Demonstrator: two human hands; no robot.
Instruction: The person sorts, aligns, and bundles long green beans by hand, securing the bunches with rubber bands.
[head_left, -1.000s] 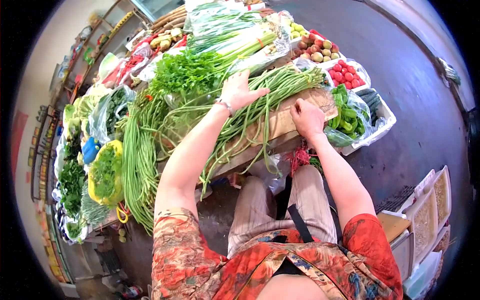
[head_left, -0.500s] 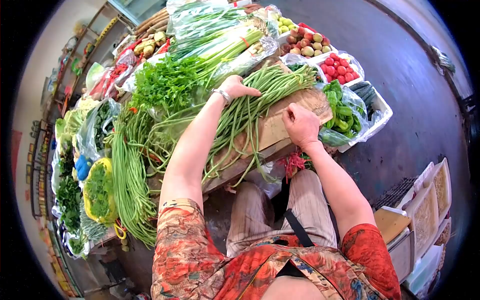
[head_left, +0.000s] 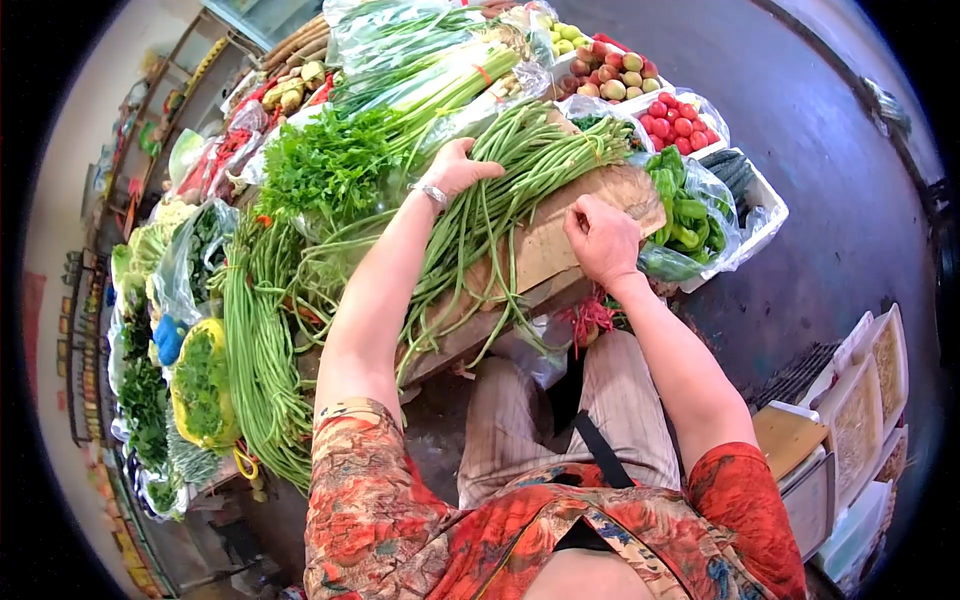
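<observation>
A bunch of long green beans (head_left: 530,165) lies across a flattened piece of brown cardboard (head_left: 570,225), loose ends trailing toward the front edge. My left hand (head_left: 460,172), with a bracelet at the wrist, grips the bunch from its left side; the thumb lies over the beans and the other fingers are partly hidden. Just below the tied right end of the bunch, my right hand (head_left: 605,238) is closed over the cardboard with fingers curled in. Whatever it may hold is too small or hidden to see.
Leafy celery (head_left: 330,165) and spring onions (head_left: 450,85) lie beyond the beans. Another long bean bunch (head_left: 255,350) hangs at left. Green peppers (head_left: 685,215), tomatoes (head_left: 680,125) and peaches (head_left: 615,75) are at right. Plastic bins (head_left: 850,430) stand lower right.
My left hand has shifted slightly left along the beans. The right hand stays closed in nearly the same place. The whole view has shifted a little.
</observation>
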